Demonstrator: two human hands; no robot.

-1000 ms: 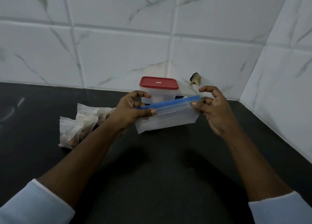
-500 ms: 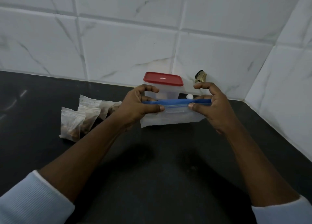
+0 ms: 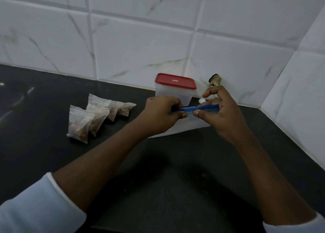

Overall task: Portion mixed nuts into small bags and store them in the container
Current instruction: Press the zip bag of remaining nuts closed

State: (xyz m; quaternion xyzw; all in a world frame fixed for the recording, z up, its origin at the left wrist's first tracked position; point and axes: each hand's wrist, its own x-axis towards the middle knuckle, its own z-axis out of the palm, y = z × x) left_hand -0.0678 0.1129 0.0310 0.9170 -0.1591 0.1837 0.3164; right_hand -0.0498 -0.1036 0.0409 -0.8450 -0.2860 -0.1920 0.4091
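Kitchen: dark countertop (image 3: 175, 188), marble-tiled backsplash (image 3: 140, 44)

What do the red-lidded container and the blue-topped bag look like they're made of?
The container: apparently frosted, translucent plastic, with cloudy walls; its red lid looks opaque, smooth plastic. The zip bag: thin, milky-clear plastic film, seemingly flexible; its blue zip strip seems thicker plastic.
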